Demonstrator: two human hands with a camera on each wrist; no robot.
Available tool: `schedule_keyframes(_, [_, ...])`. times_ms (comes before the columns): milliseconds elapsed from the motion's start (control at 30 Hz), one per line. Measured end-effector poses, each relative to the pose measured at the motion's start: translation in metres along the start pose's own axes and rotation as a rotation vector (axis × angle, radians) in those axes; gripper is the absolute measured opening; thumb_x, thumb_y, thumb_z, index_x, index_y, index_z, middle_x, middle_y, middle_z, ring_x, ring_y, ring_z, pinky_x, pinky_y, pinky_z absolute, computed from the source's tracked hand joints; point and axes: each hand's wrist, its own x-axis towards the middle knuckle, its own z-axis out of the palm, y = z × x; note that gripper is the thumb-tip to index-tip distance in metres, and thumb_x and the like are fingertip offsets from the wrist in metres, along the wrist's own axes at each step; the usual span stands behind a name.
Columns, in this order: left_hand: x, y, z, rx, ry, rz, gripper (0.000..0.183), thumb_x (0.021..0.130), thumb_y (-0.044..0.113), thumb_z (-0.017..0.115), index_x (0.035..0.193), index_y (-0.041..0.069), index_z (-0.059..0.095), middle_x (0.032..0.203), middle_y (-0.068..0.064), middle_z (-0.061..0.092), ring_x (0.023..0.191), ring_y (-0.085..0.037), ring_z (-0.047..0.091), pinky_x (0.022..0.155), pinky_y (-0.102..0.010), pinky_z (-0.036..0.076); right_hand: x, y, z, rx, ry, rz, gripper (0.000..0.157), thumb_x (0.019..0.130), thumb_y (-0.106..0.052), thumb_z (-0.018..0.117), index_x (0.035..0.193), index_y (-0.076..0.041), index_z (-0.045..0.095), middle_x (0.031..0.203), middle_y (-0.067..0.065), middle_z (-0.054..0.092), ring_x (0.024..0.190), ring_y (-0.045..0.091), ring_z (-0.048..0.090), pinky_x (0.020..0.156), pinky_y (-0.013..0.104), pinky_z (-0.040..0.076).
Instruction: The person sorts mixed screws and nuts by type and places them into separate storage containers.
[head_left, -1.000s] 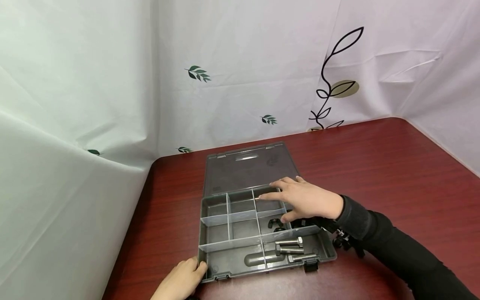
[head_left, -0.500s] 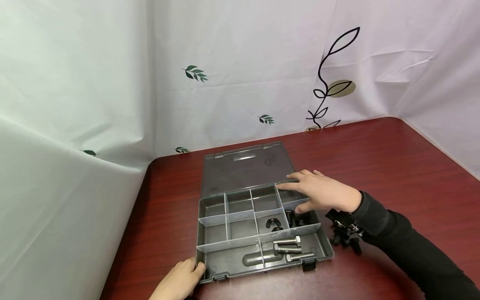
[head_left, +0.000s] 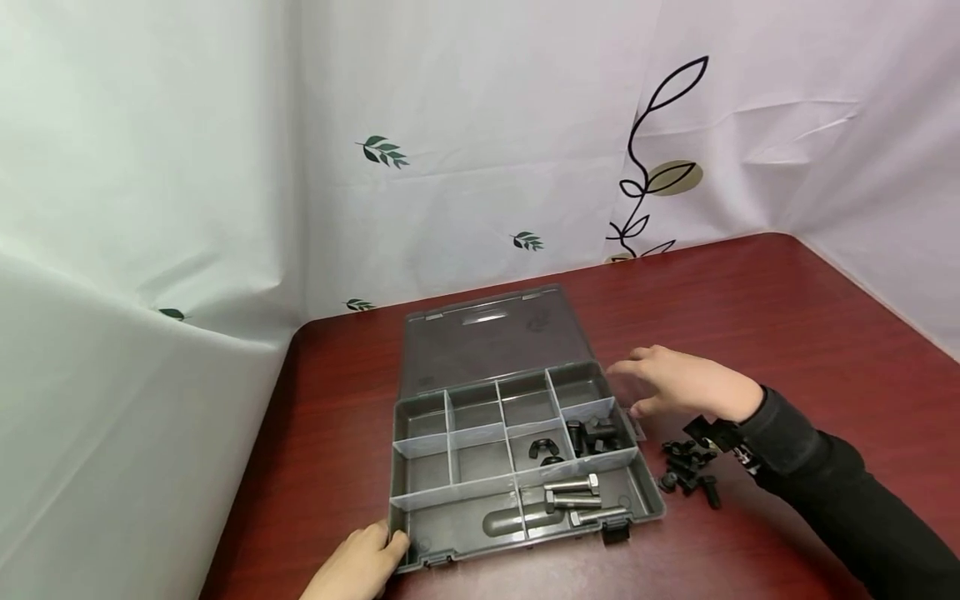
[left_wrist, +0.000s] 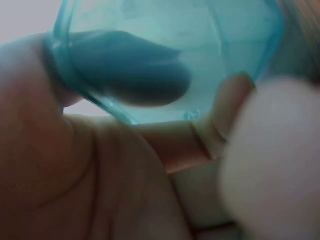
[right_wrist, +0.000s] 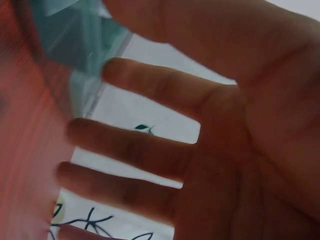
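Observation:
A grey compartment box (head_left: 450, 527) lies unfolded on the table, its lid (head_left: 487, 346) laid back. My left hand (head_left: 358, 563) grips the box's front left corner; in the left wrist view the thumb (left_wrist: 117, 67) shows through the clear plastic. Just off the box's right side, my right hand (head_left: 686, 385) hovers with fingers spread, holding nothing, as the right wrist view confirms. Black bolts (head_left: 597, 435) fill one right compartment. Beside them sits a black wing nut (head_left: 543, 448), with another dark piece. Silver hex bolts (head_left: 573, 502) lie in the front right compartment.
Several loose black bolts (head_left: 686, 467) lie on the red table (head_left: 750, 308) right of the box, under my right wrist. A small clear strip (head_left: 636, 425) shows at the box's right side. White cloth (head_left: 450, 100) hangs behind and along the left.
My right hand has moved right, from over the right compartments to beside the box, uncovering the black bolts there and the loose ones on the table. My left hand stays at the corner.

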Motion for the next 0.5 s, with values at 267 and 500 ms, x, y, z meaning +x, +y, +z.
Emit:
schedule_keyframes(267, [0.001,-0.004,-0.001,0.012,-0.012,-0.015,0.033,0.093,0.031,0.044,0.068,0.010,0.043,0.061,0.000,0.034,0.063,-0.020,0.041,0.062,-0.037,0.036,-0.006,0.005,0.012,0.054,-0.172,0.036,0.021,0.077,-0.027,0.072,0.092,-0.017,0.061,0.075,-0.006,0.055,0.067,0.010,0.051,0.059,0.030,0.042])
schedule_keyframes(500, [0.002,-0.002,-0.002,0.004,-0.036,-0.004,0.033,0.094,0.032,0.043,0.070,0.010,0.044,0.062,0.000,0.035,0.063,-0.020,0.042,0.063,-0.038,0.037,-0.009,0.004,0.021,0.104,-0.198,0.021,0.021,0.072,-0.026,0.074,0.074,-0.022,0.054,0.063,-0.012,0.046,0.055,0.005,0.042,0.051,0.025,0.038])
